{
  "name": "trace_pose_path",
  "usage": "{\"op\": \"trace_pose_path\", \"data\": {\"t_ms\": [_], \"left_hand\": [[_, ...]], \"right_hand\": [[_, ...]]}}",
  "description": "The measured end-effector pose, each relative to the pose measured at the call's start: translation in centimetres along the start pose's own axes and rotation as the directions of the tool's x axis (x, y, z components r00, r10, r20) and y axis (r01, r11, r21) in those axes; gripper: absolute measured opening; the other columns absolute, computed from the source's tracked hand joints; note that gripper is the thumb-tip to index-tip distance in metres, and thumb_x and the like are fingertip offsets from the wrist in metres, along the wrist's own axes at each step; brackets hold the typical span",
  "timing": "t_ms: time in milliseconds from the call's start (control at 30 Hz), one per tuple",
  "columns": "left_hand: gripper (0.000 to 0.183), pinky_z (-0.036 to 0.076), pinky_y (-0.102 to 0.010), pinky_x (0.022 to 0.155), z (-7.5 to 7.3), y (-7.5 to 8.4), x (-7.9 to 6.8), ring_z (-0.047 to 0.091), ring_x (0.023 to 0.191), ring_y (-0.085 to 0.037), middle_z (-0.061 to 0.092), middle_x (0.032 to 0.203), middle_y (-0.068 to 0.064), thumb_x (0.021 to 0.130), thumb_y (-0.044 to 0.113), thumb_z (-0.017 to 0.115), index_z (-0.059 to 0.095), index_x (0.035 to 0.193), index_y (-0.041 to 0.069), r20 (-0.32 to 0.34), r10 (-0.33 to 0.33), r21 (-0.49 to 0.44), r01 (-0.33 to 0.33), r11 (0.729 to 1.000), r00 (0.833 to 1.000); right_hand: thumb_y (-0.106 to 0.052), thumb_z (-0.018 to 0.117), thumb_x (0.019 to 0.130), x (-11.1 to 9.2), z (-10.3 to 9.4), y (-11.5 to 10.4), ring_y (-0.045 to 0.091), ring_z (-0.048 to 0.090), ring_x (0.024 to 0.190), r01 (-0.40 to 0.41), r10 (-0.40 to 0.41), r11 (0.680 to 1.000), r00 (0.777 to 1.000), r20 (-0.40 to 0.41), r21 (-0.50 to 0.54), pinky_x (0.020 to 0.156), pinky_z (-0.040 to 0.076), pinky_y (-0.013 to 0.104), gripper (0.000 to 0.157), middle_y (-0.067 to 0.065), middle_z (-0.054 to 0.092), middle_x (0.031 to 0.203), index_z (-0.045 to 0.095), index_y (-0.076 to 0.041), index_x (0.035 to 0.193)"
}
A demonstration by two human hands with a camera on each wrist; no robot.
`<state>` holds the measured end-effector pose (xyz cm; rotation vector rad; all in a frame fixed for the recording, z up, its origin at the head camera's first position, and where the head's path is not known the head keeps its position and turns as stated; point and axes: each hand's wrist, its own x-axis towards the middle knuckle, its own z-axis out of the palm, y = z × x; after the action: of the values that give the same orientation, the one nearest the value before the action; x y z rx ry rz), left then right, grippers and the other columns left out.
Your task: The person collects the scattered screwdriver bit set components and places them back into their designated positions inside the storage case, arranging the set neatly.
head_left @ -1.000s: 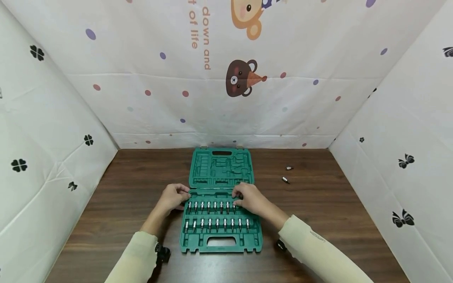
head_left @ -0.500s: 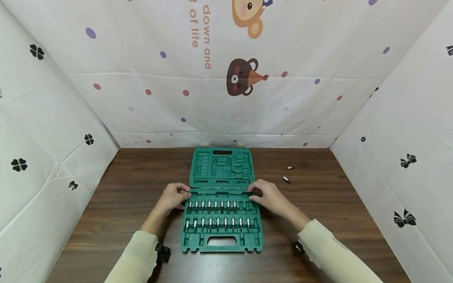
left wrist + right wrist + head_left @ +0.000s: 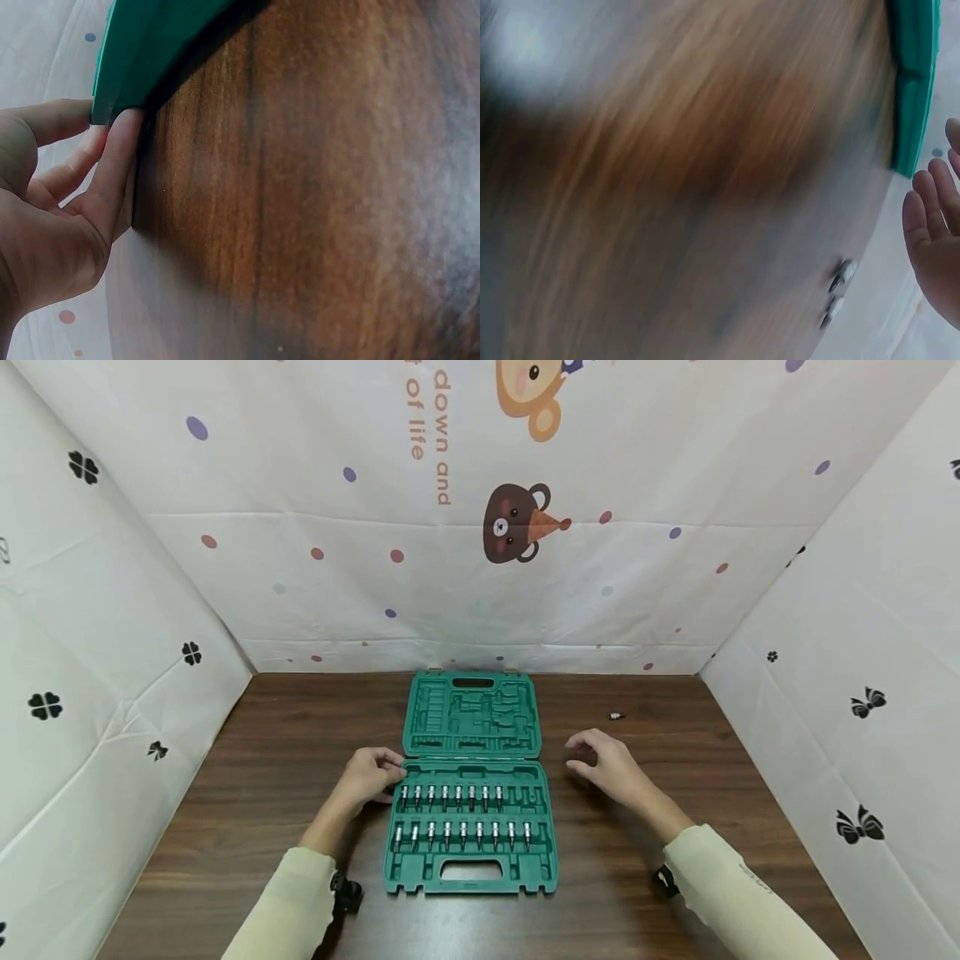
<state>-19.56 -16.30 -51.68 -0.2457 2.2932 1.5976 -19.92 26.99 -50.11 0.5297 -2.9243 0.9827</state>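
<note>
A green plastic socket case (image 3: 471, 887) lies unfolded on the table, its molded lid (image 3: 471, 714) laid back toward the wall. Two rows of silver bit sockets (image 3: 462, 835) sit in the base; the right end of the upper row shows bare slots. My left hand (image 3: 369, 775) pinches the base's left edge near the hinge, thumb on top, as the left wrist view (image 3: 67, 187) also shows. Right of the case, my right hand (image 3: 609, 767) hovers over the table with fingers relaxed, holding nothing.
One loose bit socket (image 3: 616, 716) lies on the brown wooden table (image 3: 300, 718) at the back right. The right wrist view shows two loose bit sockets (image 3: 844, 274) there; the nearer is hidden by my hand in the head view. White printed cloth walls (image 3: 337, 593) enclose the table.
My right hand has moved from the upper socket row out to the right, off the case and over the table, now covering one loose bit socket. My left hand has stayed at the case edge.
</note>
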Motion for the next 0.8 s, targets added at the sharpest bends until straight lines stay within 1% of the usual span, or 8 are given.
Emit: {"op": "trace_pose_path", "data": {"t_ms": [100,233,367,500,600,667,800], "left_hand": [[0.015,0.064,-0.038,0.063,0.0,0.0,0.0,0.067,0.083,-0.020,0.068,0.100,-0.013,0.098,0.003,0.067,0.069,0.112,-0.001,-0.001,0.002,0.000,-0.002,1.000,1.000],[0.015,0.064,-0.038,0.064,0.0,0.0,0.1,0.067,0.084,-0.020,0.068,0.101,-0.013,0.098,0.003,0.068,0.069,0.112,-0.001,-0.002,0.006,-0.002,-0.006,1.000,1.000],[0.016,0.064,-0.038,0.064,0.0,0.1,0.1,0.068,0.084,-0.020,0.068,0.102,-0.014,0.098,0.003,0.067,0.069,0.113,-0.001,0.003,0.015,-0.003,-0.015,1.000,1.000],[0.016,0.064,-0.038,0.063,0.0,0.0,0.1,0.068,0.084,-0.020,0.069,0.102,-0.014,0.098,0.004,0.068,0.069,0.113,-0.001,0.005,0.016,0.003,-0.016,1.000,1.000],[0.017,0.064,-0.038,0.063,-0.1,0.0,0.0,0.068,0.085,-0.021,0.069,0.103,-0.015,0.098,0.004,0.067,0.069,0.114,-0.002,0.010,0.010,0.004,-0.010,1.000,1.000],[0.018,0.064,-0.038,0.064,-0.2,0.0,-0.1,0.068,0.086,-0.022,0.068,0.105,-0.016,0.099,0.004,0.067,0.068,0.115,-0.002,0.020,0.010,0.005,-0.010,1.000,1.000],[0.020,0.064,-0.038,0.065,-0.2,0.0,-0.3,0.068,0.087,-0.023,0.068,0.108,-0.017,0.099,0.005,0.067,0.068,0.117,-0.002,0.028,0.009,0.006,-0.009,1.000,1.000]], "right_hand": [[-0.015,0.079,0.093,-0.1,-0.4,1.0,0.026,0.067,0.105,-0.013,0.013,1.000,1.000,-0.024,-0.018,0.087,0.058,0.047,0.029,0.006,0.067,0.116,0.069,-0.008,0.120],[-0.013,0.080,0.092,-0.1,-1.0,2.4,0.028,0.066,0.105,-0.013,0.009,0.998,0.998,-0.070,-0.066,0.087,0.058,0.048,0.030,0.009,0.065,0.116,0.069,-0.006,0.119],[-0.013,0.081,0.091,-0.4,-1.7,3.8,0.032,0.063,0.105,-0.052,0.042,0.993,0.994,-0.105,-0.101,0.089,0.056,0.050,0.034,0.014,0.062,0.119,0.066,-0.004,0.121],[-0.014,0.080,0.092,-0.5,-2.3,4.9,0.042,0.058,0.115,-0.107,0.096,0.988,0.990,-0.105,-0.107,0.096,0.051,0.060,0.043,0.023,0.057,0.128,0.061,-0.001,0.128],[-0.014,0.079,0.092,-0.4,-2.6,5.6,0.047,0.055,0.123,-0.142,0.132,0.983,0.987,-0.094,-0.118,0.100,0.048,0.064,0.047,0.026,0.055,0.133,0.059,0.000,0.132],[-0.014,0.079,0.092,-0.2,-2.6,6.0,0.047,0.058,0.121,-0.155,0.145,0.981,0.986,-0.087,-0.119,0.097,0.050,0.064,0.047,0.027,0.056,0.132,0.060,0.000,0.131],[-0.013,0.079,0.092,0.3,-2.4,6.7,0.042,0.065,0.110,-0.163,0.156,0.979,0.985,-0.068,-0.123,0.091,0.055,0.058,0.044,0.025,0.060,0.125,0.062,0.001,0.130]]}}
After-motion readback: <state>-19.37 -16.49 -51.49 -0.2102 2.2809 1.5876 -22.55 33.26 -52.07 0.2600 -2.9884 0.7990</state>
